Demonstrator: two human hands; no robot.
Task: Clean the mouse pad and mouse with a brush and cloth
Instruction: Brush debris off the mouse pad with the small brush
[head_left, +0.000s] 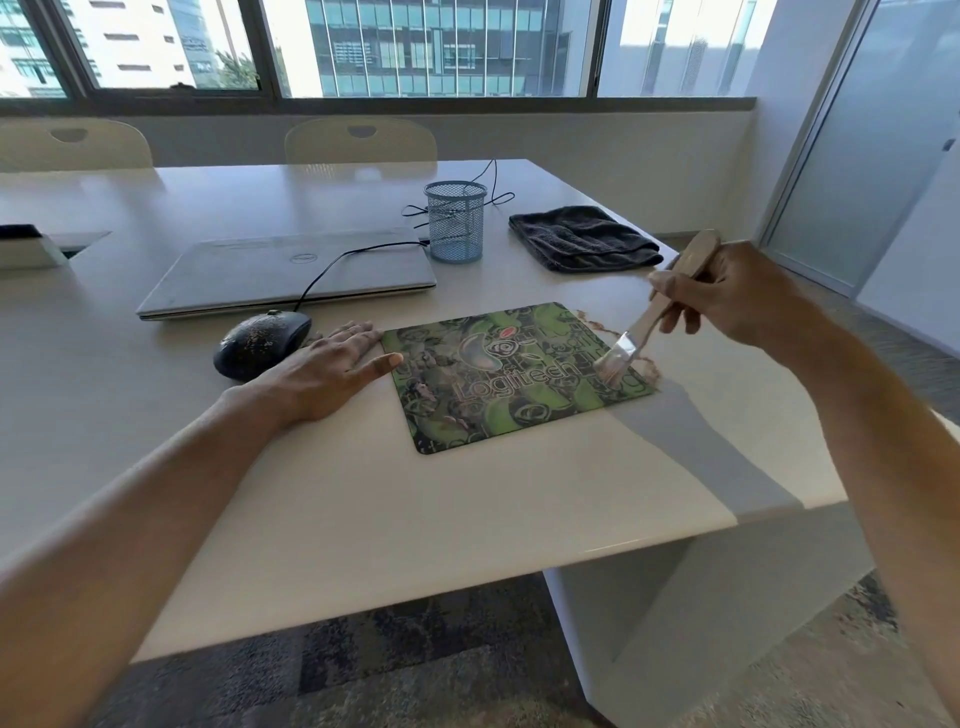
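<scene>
The broad white rectangular table (467, 499) carries a green patterned rectangular mouse pad (498, 410) printed with a Logitech logo, lying flat near the table's right edge. Beyond the pad's far left corner sits a closed silver laptop (249, 275). Past the pad's far right corner lies a folded dark grey cloth (582, 239), well apart from it. A blue wire-mesh cylindrical cup (456, 223) stands upright beyond the pad's far edge, between the laptop and the cloth. A black corded computer mouse (260, 343), its top speckled with pale bits, rests just left of the pad and off it.

The left hand (322, 374) lies flat on the table between the mouse and the pad, fingers straight, with the thumb tip over the pad's left edge; it holds nothing. The right hand (737, 296) hovers above and to the right of the pad, fingers curled around the handle of a small flat brush with a pale wooden handle (649, 322). The brush slants down to the left, and its light bristles (613, 361) touch the pad near its right edge. Brown crumbs (652, 366) lie on the table along that right edge and at the pad's far right corner.
</scene>
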